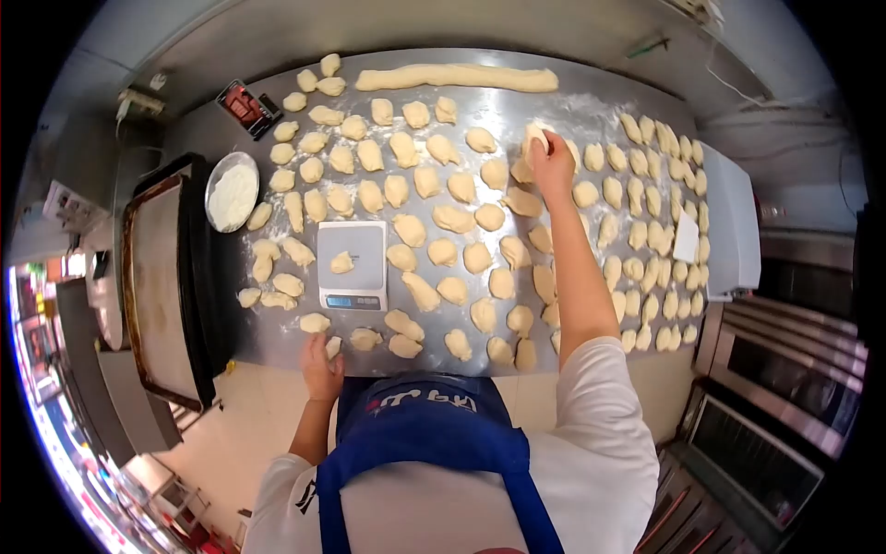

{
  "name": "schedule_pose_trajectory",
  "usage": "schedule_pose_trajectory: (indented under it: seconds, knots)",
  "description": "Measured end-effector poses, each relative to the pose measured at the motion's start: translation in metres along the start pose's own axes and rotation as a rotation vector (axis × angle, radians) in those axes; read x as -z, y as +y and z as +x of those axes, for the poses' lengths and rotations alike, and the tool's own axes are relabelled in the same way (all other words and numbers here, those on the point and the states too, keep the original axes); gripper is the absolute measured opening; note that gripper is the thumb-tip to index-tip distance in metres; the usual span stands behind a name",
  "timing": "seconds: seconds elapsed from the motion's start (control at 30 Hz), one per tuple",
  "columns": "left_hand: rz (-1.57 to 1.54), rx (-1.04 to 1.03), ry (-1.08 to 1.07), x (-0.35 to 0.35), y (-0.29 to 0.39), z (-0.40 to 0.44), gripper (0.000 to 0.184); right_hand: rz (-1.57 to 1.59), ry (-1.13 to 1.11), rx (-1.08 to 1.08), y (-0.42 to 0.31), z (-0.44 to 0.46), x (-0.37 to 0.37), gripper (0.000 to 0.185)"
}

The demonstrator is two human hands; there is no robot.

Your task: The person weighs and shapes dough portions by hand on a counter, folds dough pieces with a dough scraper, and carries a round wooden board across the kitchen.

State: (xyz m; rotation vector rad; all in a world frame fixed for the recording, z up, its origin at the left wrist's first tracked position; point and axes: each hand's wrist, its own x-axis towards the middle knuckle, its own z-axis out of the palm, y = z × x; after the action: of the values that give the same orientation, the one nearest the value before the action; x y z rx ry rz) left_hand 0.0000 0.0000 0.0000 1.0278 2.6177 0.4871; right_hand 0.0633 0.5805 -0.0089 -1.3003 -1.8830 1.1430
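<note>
My right hand point(554, 168) reaches to the far side of the steel table, its fingers closed on a pale piece of dough point(534, 138) among the other pieces. At the near edge, my left hand point(322, 371) has a small bit of dough point(333, 347) between thumb and fingers. Its fingertips are close to another dough piece point(314, 322); I cannot tell whether they touch. A digital scale point(352, 242) with a lit display stands ahead of my left hand and carries one dough lump point(341, 263). Many dough pieces point(452, 219) lie in loose rows around it.
A long dough roll point(457, 78) lies along the table's far edge. On the left are a bowl of flour point(233, 192), a red and black box point(247, 109) and a dark-rimmed baking tray point(148, 286). A white card point(686, 237) and a grey machine point(732, 222) are at right.
</note>
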Motion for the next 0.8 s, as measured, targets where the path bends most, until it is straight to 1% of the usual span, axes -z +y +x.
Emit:
schedule_pose_trajectory:
  seconds: [0.07, 0.1, 0.17, 0.2, 0.23, 0.27, 0.3, 0.33, 0.37, 0.43, 0.5, 0.57, 0.6, 0.67, 0.7, 0.77, 0.8]
  knots:
    - [0.055, 0.165, 0.151, 0.017, 0.008, -0.022, 0.072, -0.066, -0.071, 0.158, -0.029, -0.009, -0.024, 0.039]
    - [-0.01, 0.176, 0.189, -0.03, 0.039, 0.015, 0.072, -0.107, -0.072, 0.222, -0.028, 0.05, -0.008, 0.039]
    - [-0.009, 0.264, 0.191, -0.025, 0.035, 0.001, 0.073, -0.24, -0.025, 0.374, -0.035, 0.065, -0.049, 0.038]
    - [0.012, 0.302, 0.214, -0.019, 0.035, -0.002, 0.073, -0.229, -0.088, 0.343, -0.03, 0.074, -0.069, 0.038]
    - [0.001, 0.327, 0.081, -0.015, 0.041, -0.003, 0.072, -0.213, -0.13, 0.367, -0.02, 0.077, -0.079, 0.038]
    - [-0.012, 0.35, -0.042, -0.011, 0.043, -0.001, 0.071, -0.451, -0.156, 0.374, -0.011, 0.078, -0.091, 0.038]
    - [-0.007, 0.395, -0.012, -0.009, 0.043, 0.0, 0.071, -0.69, -0.17, 0.383, -0.01, 0.074, -0.1, 0.038]
    - [0.064, 0.395, 0.016, -0.009, 0.043, 0.002, 0.068, -0.593, -0.155, 0.49, -0.014, 0.067, -0.102, 0.037]
    - [0.134, 0.389, 0.035, -0.009, 0.041, 0.004, 0.066, -0.498, -0.137, 0.586, -0.018, 0.052, -0.098, 0.036]
    - [0.069, 0.426, 0.057, -0.01, 0.033, 0.004, 0.056, -0.357, -0.22, 0.691, -0.032, 0.0, -0.083, 0.033]
    - [0.065, 0.371, 0.041, -0.011, 0.026, 0.003, 0.049, -0.291, -0.358, 0.693, -0.042, -0.066, -0.063, 0.031]
    - [0.048, 0.479, -0.075, -0.006, 0.025, 0.012, 0.043, -0.284, -0.437, 0.724, -0.028, -0.133, -0.053, 0.032]
    - [0.056, 0.475, -0.066, -0.004, 0.023, 0.015, 0.043, -0.27, -0.471, 0.722, -0.024, -0.162, -0.051, 0.031]
    - [0.04, 0.385, -0.156, -0.005, 0.017, 0.012, 0.039, -0.221, -0.543, 0.681, -0.03, -0.218, -0.044, 0.031]
    - [0.036, 0.374, -0.165, -0.01, 0.007, 0.003, 0.039, -0.181, -0.583, 0.642, -0.037, -0.245, -0.04, 0.03]
    - [-0.354, 0.365, -0.116, -0.019, -0.018, -0.002, 0.037, -0.166, -0.76, 0.613, -0.045, -0.283, -0.042, 0.03]
    - [-0.359, 0.349, -0.122, -0.011, -0.024, -0.002, 0.037, -0.238, -0.787, 0.675, -0.046, -0.298, -0.047, 0.032]
